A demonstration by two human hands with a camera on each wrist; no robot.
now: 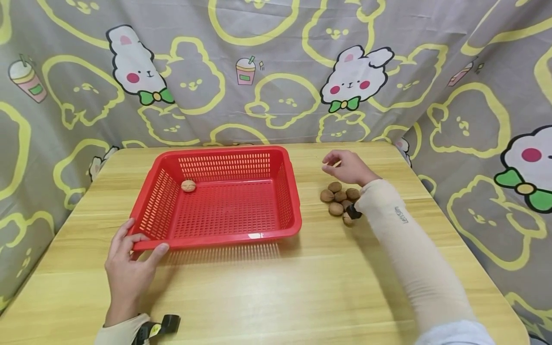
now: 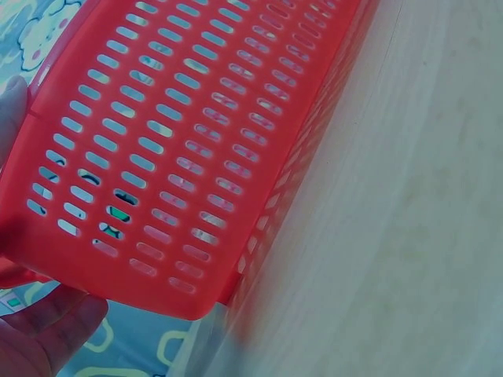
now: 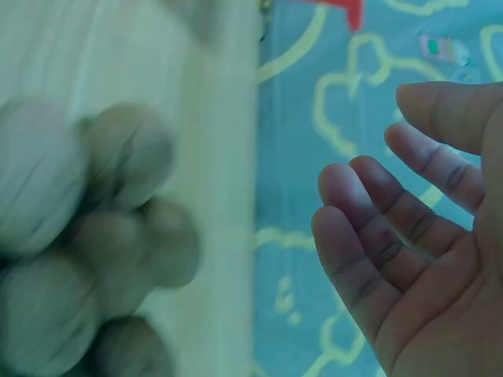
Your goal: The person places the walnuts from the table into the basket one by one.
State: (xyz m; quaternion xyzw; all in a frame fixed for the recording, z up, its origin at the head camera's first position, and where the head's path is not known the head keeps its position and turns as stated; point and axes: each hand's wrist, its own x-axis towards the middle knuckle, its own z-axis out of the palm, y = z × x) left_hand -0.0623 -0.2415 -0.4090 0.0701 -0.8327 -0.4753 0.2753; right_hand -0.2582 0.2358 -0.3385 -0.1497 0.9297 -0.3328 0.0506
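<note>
A left hand [image 1: 131, 273] grips the near left corner of a red basket [image 1: 215, 240], thumb on the near rim and fingers at the left side, as the basket sits on a wood-grain table [image 1: 276, 297]. Inside, a lone walnut [image 1: 188, 186] rests on the slotted floor in the far left corner, close to the side wall.

To the right, well apart from the basket, a cluster of walnuts [image 1: 340, 196] lies on the table, bunched together and partly covered by a wrist. Just beyond them, a right hand [image 1: 351, 166] hangs above the tabletop, open and empty, its fingers loosely bent and its thumb apart from them; the right wrist view shows the bare palm, with the nearby walnuts blurred.

Beige sleeves [image 1: 414, 258] cover both forearms, the right one bearing small dark lettering. A black device [image 1: 171, 324] is strapped at the left wrist, and another black piece [image 1: 353, 211] shows at the right, overlapping the cluster from above.

Behind the table hangs a gray cloth [image 1: 302, 129] printed with yellow outlines, pink cups [image 1: 246, 71] and white rabbits [image 1: 355, 76] in green bows.
</note>
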